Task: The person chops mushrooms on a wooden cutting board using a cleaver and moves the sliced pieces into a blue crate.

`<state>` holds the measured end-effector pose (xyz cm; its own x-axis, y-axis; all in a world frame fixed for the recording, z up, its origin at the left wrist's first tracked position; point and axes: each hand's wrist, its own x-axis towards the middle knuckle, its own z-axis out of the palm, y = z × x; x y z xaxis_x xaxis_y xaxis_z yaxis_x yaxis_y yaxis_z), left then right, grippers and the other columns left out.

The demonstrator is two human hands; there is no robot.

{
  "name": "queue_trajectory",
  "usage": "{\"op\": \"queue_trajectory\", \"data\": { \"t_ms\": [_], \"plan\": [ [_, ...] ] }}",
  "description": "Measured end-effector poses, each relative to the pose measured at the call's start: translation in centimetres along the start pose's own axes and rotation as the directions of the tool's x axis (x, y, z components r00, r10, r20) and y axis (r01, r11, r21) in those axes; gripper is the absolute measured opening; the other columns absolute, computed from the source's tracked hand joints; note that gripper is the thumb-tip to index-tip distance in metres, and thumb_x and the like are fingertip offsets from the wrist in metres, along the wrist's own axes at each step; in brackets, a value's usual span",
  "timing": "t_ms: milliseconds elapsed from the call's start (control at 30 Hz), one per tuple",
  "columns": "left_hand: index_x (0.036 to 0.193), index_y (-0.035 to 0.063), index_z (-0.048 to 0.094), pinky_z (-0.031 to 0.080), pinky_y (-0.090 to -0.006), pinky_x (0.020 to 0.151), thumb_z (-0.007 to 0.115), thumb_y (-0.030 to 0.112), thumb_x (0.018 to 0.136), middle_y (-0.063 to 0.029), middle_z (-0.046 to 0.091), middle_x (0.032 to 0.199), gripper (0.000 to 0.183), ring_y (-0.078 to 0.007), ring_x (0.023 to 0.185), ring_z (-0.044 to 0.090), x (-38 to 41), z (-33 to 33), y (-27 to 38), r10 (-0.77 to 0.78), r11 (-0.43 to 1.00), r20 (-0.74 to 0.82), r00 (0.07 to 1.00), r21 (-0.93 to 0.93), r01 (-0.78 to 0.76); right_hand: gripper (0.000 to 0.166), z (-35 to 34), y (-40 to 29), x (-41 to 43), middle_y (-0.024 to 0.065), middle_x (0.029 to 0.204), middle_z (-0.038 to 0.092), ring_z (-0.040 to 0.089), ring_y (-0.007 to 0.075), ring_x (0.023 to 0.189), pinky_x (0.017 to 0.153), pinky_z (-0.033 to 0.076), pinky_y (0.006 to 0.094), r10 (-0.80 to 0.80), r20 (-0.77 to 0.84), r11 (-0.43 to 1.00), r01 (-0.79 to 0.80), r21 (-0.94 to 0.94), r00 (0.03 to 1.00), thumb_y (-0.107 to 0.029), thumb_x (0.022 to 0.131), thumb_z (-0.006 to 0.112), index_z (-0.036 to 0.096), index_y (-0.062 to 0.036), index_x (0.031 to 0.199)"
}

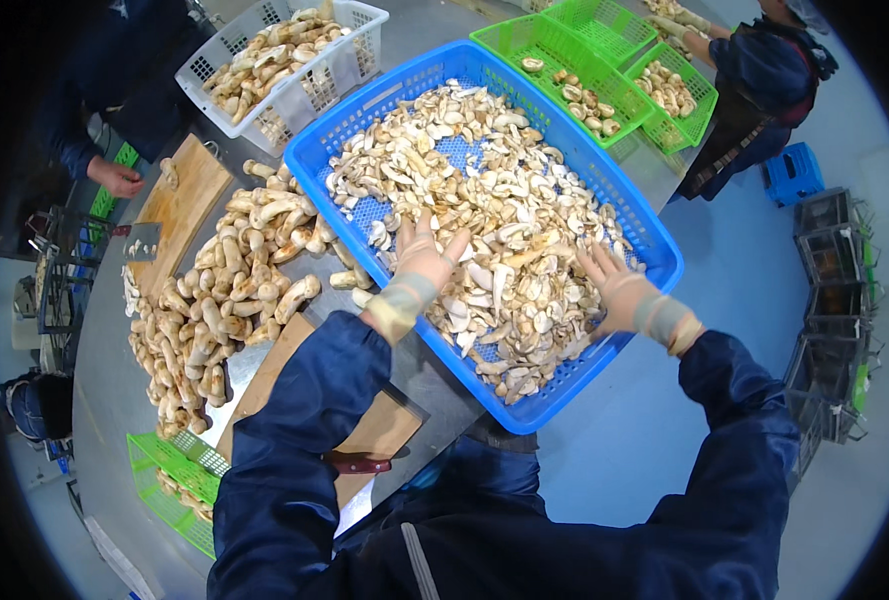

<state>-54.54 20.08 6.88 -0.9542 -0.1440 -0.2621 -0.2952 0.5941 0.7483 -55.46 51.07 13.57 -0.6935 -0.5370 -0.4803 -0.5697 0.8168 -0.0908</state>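
Note:
In front of me a large blue plastic basket (523,422) holds a wide layer of pale sliced mushrooms (504,217). My left hand (425,259), in a thin glove, lies with spread fingers on the slices near the basket's left wall. On the right side, my gloved right hand (615,289) has its fingers apart against the slices, close to the right wall. Neither hand grips anything that I can make out. Left of the basket, whole thick-stemmed mushrooms (219,307) are heaped on the metal table (106,390).
A red-handled knife (359,465) lies on a cutting board (388,427) under my left arm. Across the table are a white basket (245,129) of mushrooms and green baskets (482,37). A co-worker's hand (118,178) is near a wooden board (189,180) and cleaver (142,242). Another person (767,82) works at right.

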Motion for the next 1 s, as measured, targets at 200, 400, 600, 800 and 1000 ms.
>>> {"op": "queue_trajectory", "data": {
  "t_ms": [200,400,600,800,1000],
  "plan": [
    [0.145,0.019,0.027,0.016,-0.0546,0.108,0.051,0.066,0.077,-0.0202,0.016,0.15,0.085,-0.0415,0.137,0.013,1.7,4.7,-0.3,-0.179,0.966,-0.192,0.965,0.151,0.21,0.123,4.4,-5.5,2.5,0.0283,0.148,0.007,0.023,0.0485,0.132,0.107,0.031,0.0454,0.287,-0.046,0.94,-0.272,0.207,0.957,-0.028,0.051,0.087,0.01,-0.0093,0.145],
    [0.139,0.0211,0.04,0.022,-0.0484,0.108,0.05,0.067,0.077,-0.0246,0.028,0.144,0.077,-0.0431,0.132,0.024,1.1,4.4,1.1,-0.077,0.996,-0.102,0.992,0.045,0.082,0.126,3.2,-9.0,6.6,0.0276,0.149,0.003,0.016,0.0444,0.136,0.115,0.019,0.0412,0.25,-0.323,0.815,-0.018,0.579,0.913,-0.016,0.055,0.086,-0.001,-0.0122,0.146],
    [0.135,-0.0024,0.039,0.039,-0.0288,0.094,0.062,0.044,0.085,-0.0159,0.048,0.131,0.072,-0.0216,0.116,0.05,0.1,2.6,2.7,-0.001,0.568,0.158,0.987,-0.812,0.131,0.114,4.2,-10.4,11.2,0.0258,0.147,0.015,0.021,0.0429,0.135,0.109,0.028,0.0393,0.151,-0.609,0.636,0.396,0.663,0.778,-0.019,0.056,0.084,0.015,-0.0079,0.146],
    [0.137,-0.0008,0.035,0.051,-0.0313,0.08,0.063,0.029,0.087,-0.0155,0.055,0.12,0.064,-0.0215,0.102,0.059,-1.3,2.1,2.6,0.02,0.237,0.179,0.984,-0.957,0.169,0.099,1.8,-11.7,9.0,0.0225,0.145,0.023,0.029,0.0423,0.131,0.107,0.032,0.0398,0.175,-0.643,0.521,0.484,0.703,0.746,-0.014,0.058,0.08,0.029,-0.0151,0.143],
    [0.125,0.0096,0.052,0.053,-0.0349,0.081,0.053,0.03,0.094,-0.0084,0.062,0.113,0.038,-0.0208,0.097,0.062,-3.6,1.4,1.6,0.056,0.016,0.196,0.979,-0.981,0.195,0.092,-1.5,-14.7,5.6,0.022,0.14,0.03,0.039,0.045,0.122,0.1,0.04,0.0412,0.146,-0.643,0.676,0.399,0.619,0.752,-0.012,0.058,0.079,0.036,-0.0146,0.139]
  ]
}}
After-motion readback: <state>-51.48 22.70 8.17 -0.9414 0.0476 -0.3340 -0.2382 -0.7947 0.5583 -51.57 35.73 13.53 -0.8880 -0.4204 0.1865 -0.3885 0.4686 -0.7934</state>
